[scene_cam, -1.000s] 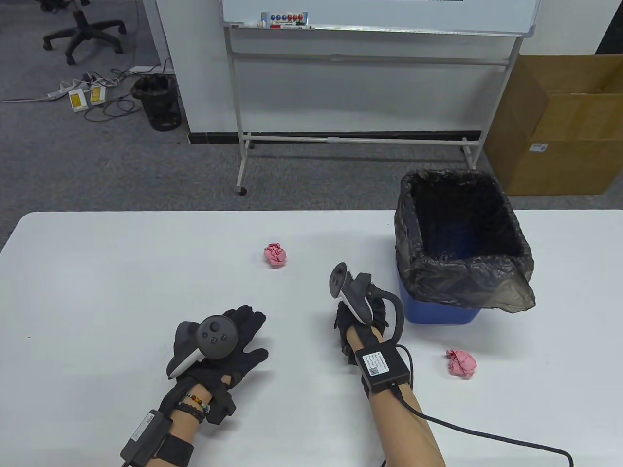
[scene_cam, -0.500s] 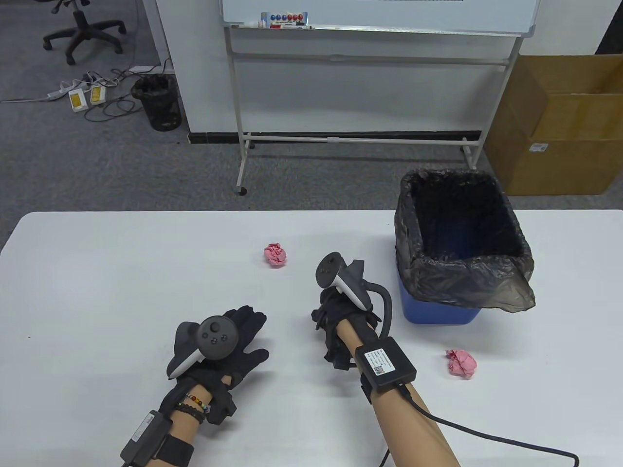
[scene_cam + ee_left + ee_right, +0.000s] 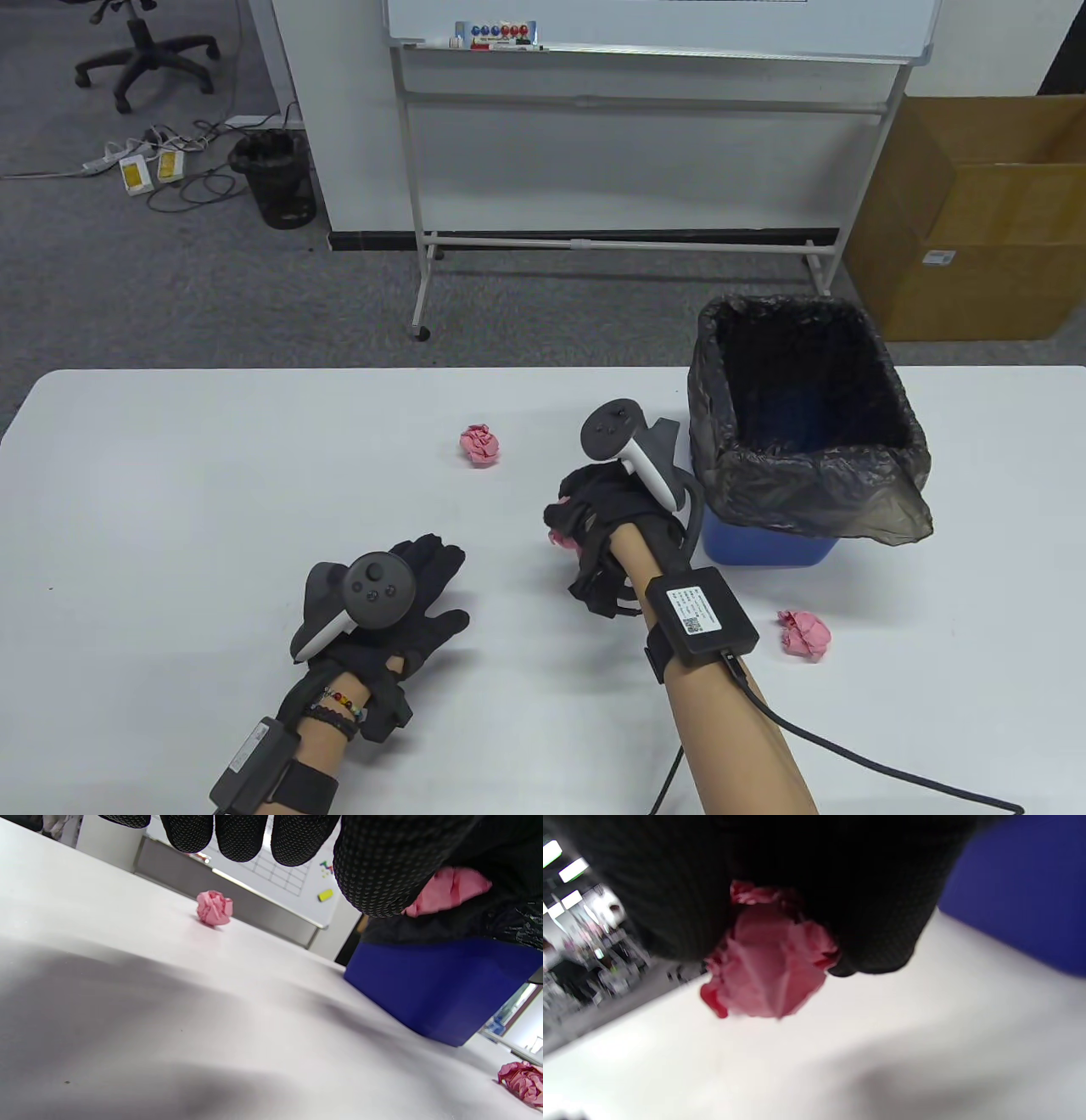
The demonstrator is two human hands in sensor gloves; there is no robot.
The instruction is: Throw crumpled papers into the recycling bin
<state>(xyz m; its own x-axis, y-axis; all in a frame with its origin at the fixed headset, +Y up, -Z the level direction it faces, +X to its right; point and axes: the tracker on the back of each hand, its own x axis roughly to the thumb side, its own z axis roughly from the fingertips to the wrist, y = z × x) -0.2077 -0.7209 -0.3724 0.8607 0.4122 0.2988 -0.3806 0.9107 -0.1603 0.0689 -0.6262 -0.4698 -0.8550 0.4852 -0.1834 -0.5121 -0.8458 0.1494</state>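
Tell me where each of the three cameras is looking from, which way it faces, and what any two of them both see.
Table view: high in front, looking down at the white table; left hand flat, right hand gripping the held pink paper ball beside the blue bin.
Left wrist view: low over the table, facing the bin; gloved fingertips hang from the top.
Right wrist view: under the right palm, blurred, facing the held ball.
Shared: table and left wrist views both show the far paper ball and the near-right paper ball.
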